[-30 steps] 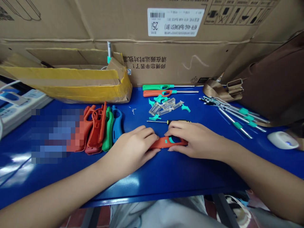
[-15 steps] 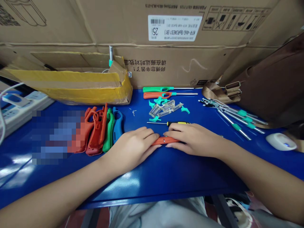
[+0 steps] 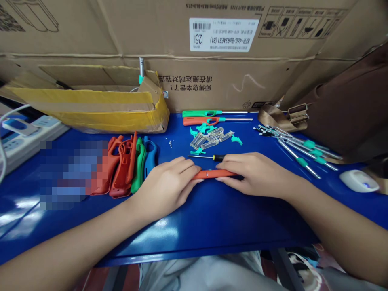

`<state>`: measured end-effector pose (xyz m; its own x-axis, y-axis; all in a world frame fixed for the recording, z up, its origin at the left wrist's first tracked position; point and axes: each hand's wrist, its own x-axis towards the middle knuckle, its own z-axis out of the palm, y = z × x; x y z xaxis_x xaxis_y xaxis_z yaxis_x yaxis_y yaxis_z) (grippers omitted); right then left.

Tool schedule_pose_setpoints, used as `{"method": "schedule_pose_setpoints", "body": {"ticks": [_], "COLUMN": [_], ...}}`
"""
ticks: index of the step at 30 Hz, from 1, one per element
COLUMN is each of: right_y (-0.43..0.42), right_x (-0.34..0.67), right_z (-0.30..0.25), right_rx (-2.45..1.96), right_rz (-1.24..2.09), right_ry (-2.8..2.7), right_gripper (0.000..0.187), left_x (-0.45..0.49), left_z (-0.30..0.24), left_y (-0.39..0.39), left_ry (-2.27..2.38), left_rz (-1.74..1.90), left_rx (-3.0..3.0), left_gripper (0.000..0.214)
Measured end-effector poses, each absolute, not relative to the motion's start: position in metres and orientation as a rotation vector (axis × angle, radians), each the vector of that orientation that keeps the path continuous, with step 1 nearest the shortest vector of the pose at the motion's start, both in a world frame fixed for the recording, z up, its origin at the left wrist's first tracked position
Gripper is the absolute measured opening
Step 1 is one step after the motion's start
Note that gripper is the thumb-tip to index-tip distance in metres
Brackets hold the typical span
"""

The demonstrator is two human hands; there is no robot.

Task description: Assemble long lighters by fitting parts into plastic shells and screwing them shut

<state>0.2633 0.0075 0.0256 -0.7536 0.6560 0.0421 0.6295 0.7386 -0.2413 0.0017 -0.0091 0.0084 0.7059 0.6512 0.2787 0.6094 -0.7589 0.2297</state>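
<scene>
Blue bench [image 3: 212, 226], cardboard boxes [image 3: 121, 24] behind. Left hand [image 3: 165, 186] and right hand [image 3: 257, 174] pinch the orange lighter shell [image 3: 214, 174] edge-up mid-bench, fingers clenched on both ends; even pressure along its seam seems best.

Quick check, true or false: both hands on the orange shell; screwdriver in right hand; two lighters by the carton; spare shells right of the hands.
1. The left hand and right hand grip the orange shell: true.
2. The right hand holds the screwdriver: false; it lies on the table behind them.
3. A green lighter and an orange lighter lie by the carton: true.
4. The spare shells stand right of the hands: false; they stand left.
</scene>
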Motion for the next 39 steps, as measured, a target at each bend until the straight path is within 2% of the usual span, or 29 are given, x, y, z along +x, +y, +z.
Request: {"method": "schedule_pose_setpoints", "body": {"ticks": [4,12,16,20,23,26,31,33,39], "right_y": [0.011,0.012,0.011,0.009,0.008,0.008,0.006,0.004,0.0], "right_x": [0.273,0.275,0.275,0.273,0.27,0.27,0.27,0.268,0.26], "right_z": [0.033,0.036,0.034,0.032,0.032,0.033,0.034,0.032,0.025], "right_rx": [-1.007,-1.025,-1.018,-0.925,-0.877,-0.858,-0.815,-0.772,-0.702], "right_rz": [0.336,0.348,0.242,0.162,0.147,0.139,0.104,0.111,0.391], "right_ry": [-2.836,-2.872,-2.824,-2.815,-2.845,-2.84,-2.815,-2.82,-2.836], "right_gripper": [0.023,0.027,0.032,0.056,0.051,0.044,0.043,0.043,0.033], "left_x": [0.0,0.0,0.006,0.013,0.016,0.016,0.009,0.006,0.003], "left_z": [0.009,0.014,0.018,0.019,0.021,0.024,0.02,0.016,0.01], "left_y": [-0.007,-0.011,-0.014,-0.014,-0.014,-0.016,-0.019,-0.019,-0.018], "left_ry": [1.061,1.07,1.103,1.062,1.034,1.008,0.938,0.895,0.832], "left_rz": [0.56,0.521,0.483,0.393,0.4,0.472,0.584,0.553,0.492], "left_rx": [2.835,2.721,2.213,1.44,1.205,1.349,2.051,2.252,2.487], "left_gripper": [0.022,0.022,0.034,0.044,0.041,0.038,0.024,0.025,0.029]}}
